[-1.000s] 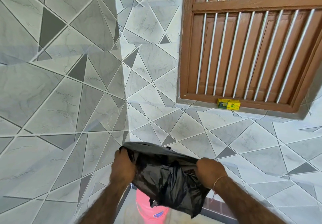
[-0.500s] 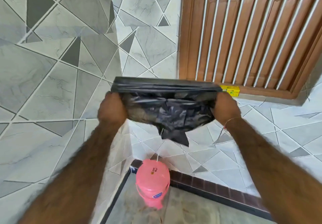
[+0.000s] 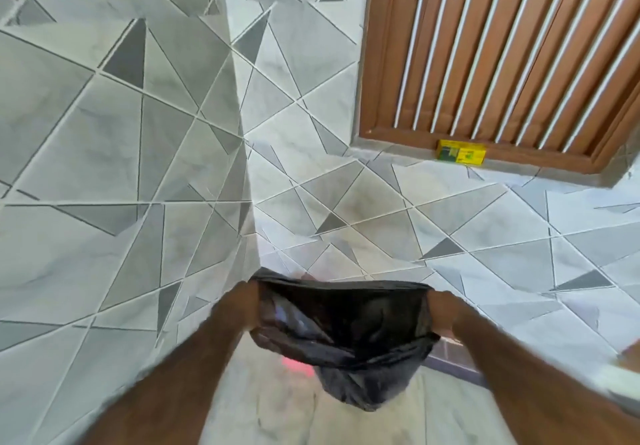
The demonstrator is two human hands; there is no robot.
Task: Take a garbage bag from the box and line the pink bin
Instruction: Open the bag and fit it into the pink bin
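Observation:
A black garbage bag [image 3: 346, 333] hangs between my two hands with its mouth pulled wide open. My left hand [image 3: 239, 306] grips the bag's left rim and my right hand [image 3: 443, 313] grips the right rim. Only a blurred pink sliver of the pink bin [image 3: 294, 365] shows under the bag's left side; the rest is hidden behind the bag. The yellow and green garbage bag box [image 3: 460, 151] lies on the window ledge at the upper right.
Grey triangle-patterned tiled walls meet in a corner [image 3: 242, 133] straight ahead. A brown wooden window with white bars [image 3: 502, 49] fills the upper right. A dark skirting strip [image 3: 453, 363] runs along the floor edge at the right.
My hands have dropped from chest height down over the bin, carrying the opened bag with them. The bag now covers almost all of the pink bin.

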